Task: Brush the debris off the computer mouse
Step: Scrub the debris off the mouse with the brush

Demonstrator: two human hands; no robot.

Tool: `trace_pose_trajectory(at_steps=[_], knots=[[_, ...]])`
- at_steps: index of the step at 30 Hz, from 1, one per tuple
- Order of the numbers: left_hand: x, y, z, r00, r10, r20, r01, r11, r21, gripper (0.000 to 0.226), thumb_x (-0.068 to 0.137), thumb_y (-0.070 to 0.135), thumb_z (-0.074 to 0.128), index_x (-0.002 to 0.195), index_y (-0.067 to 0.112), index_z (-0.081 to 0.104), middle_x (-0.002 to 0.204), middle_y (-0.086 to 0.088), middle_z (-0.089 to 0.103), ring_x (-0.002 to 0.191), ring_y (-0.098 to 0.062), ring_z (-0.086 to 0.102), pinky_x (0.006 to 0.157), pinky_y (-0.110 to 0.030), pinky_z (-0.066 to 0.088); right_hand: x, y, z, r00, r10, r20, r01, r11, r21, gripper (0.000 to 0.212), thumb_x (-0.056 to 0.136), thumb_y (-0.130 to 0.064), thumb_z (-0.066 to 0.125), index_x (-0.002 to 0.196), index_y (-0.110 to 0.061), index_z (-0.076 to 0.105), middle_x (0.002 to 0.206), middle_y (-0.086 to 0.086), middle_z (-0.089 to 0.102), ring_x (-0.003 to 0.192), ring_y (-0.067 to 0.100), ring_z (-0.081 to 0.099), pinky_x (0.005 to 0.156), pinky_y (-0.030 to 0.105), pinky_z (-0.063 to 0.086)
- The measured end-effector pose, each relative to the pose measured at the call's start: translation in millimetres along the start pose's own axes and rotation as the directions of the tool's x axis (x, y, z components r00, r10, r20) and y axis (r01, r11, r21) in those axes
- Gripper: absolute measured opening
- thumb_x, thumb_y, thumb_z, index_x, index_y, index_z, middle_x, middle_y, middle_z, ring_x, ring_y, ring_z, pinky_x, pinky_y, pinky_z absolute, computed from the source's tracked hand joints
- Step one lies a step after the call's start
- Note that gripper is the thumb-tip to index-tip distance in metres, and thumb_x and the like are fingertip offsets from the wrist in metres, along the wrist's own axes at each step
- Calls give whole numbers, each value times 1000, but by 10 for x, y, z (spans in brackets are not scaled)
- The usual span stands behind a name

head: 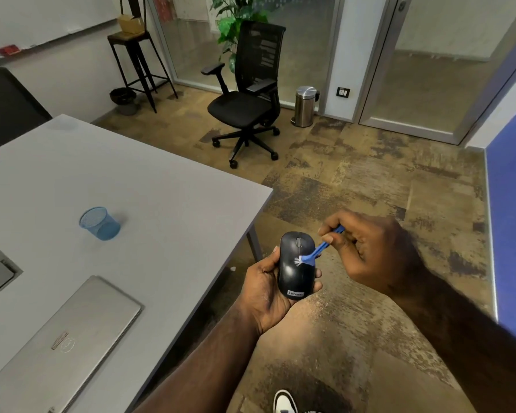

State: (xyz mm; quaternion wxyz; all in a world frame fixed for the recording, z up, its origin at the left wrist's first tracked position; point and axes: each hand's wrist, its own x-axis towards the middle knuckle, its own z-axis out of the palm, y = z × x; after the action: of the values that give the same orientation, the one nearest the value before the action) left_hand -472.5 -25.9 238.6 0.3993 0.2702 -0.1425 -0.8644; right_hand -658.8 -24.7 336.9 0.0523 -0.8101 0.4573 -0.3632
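Observation:
A black computer mouse (294, 275) with a white brand label rests in my left hand (264, 289), held in the air just off the table's right edge, above the floor. My right hand (367, 248) pinches a small blue brush (319, 250) by its handle. The brush's white bristles touch the top of the mouse, right of the scroll wheel. No debris shows on the mouse at this size.
The grey table (161, 198) carries a blue mesh cup (100, 223) and a closed silver laptop (66, 344). A black office chair (248, 93), a steel bin (305, 106) and a stool (137, 61) stand further back. My shoe (285, 402) shows below.

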Motion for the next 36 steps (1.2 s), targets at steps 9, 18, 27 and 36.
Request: trace_pose_trajectory(at_steps=[9, 18, 27, 36], knots=[[22, 59, -14, 999, 18, -47, -22, 996, -85, 55, 92, 42, 43, 119, 0, 66, 121, -26, 63, 94, -38, 68, 82, -50, 55, -121, -52, 50, 996, -86, 36, 83, 993, 82, 11, 90, -24, 58, 96, -21, 67, 75, -5, 72, 59, 10, 64, 47, 30, 51], [-35, 88, 53, 1000, -5, -16, 4, 995, -104, 55, 90, 41, 44, 120, 0, 66, 120, -25, 62, 93, -38, 65, 80, -50, 57, -170, 2, 97, 983, 61, -173, -66, 998, -23, 18, 94, -25, 55, 96, -15, 70, 74, -3, 72, 49, 3, 54, 40, 23, 44], [-61, 53, 73, 997, -34, 63, 36, 999, -17, 58, 100, 41, 27, 137, 3, 51, 121, -19, 60, 90, -31, 61, 76, -43, 57, -112, 68, 85, 977, 113, -181, -138, 982, -126, 24, 95, -28, 51, 97, -15, 71, 72, -5, 70, 53, 5, 47, 46, 17, 35], [-8, 90, -64, 1000, 21, -13, -22, 996, -90, 55, 92, 42, 40, 112, 1, 70, 107, -24, 68, 83, -36, 68, 71, -46, 59, -85, 13, 93, 993, -56, -106, 60, 998, 35, 13, 90, -19, 60, 93, -12, 70, 81, -2, 74, 64, 12, 66, 50, 33, 53]])
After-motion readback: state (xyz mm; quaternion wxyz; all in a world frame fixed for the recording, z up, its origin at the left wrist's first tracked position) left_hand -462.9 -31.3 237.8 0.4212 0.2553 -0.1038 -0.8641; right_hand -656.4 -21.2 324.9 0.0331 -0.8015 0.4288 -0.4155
